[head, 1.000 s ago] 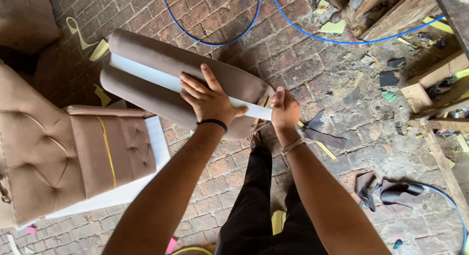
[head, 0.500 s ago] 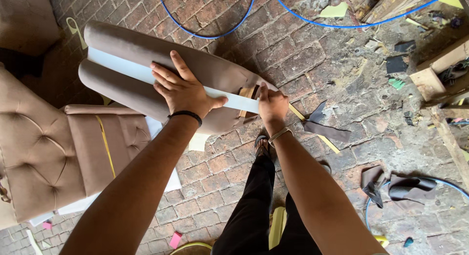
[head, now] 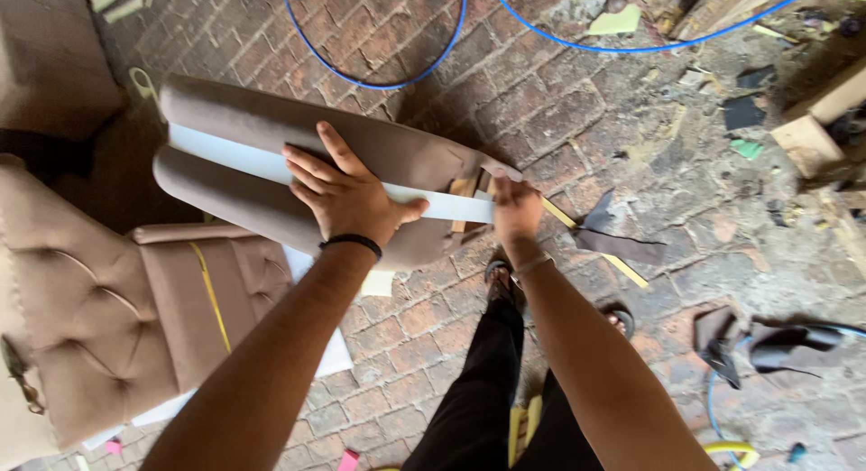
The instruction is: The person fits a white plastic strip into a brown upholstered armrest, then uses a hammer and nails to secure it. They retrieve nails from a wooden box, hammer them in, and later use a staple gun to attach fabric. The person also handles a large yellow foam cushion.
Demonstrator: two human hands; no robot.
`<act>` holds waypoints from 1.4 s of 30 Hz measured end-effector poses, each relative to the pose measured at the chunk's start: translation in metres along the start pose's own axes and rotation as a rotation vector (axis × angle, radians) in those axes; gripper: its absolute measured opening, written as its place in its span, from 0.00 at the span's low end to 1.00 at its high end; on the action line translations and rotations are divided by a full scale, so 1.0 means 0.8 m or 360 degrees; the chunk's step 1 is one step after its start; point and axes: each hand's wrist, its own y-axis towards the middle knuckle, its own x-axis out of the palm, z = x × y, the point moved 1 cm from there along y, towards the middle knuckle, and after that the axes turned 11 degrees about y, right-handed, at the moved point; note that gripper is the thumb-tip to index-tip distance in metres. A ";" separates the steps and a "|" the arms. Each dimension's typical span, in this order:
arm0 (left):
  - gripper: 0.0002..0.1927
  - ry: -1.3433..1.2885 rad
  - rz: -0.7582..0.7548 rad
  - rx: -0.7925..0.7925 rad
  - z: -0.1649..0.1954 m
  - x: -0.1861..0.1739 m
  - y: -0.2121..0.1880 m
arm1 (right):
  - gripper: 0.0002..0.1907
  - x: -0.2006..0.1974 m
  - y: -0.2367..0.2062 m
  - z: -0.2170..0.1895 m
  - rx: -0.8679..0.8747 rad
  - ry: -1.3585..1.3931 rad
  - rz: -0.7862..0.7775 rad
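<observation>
Grip unchanged — padded panel [head: 298, 178] tilted lower

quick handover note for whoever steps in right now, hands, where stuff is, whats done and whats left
Left hand: flat, fingers spread, pressing the white strip onto the padded panel.
Right hand: pinching the strip's end at the panel's end, where bare wood shows.
Panel is held up over the brick floor; a tufted cushion sits to the left.
Done: strip lies along the fabric seam.
Left: no fastening visible; the wood end is uncovered.
</observation>
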 end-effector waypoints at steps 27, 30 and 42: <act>0.52 0.0525 0.0713 0.0853 0.065 0.017 -0.005 | 0.28 0.039 -0.026 -0.012 -0.0548 -0.0639 0.0330; 0.54 0.0516 0.0593 0.0941 0.086 0.031 -0.008 | 0.24 0.040 -0.024 -0.014 -0.0409 -0.0805 0.0268; 0.45 0.0551 0.0694 0.0974 0.081 0.017 -0.034 | 0.08 -0.256 -0.045 -0.118 -0.0867 -0.0334 0.0774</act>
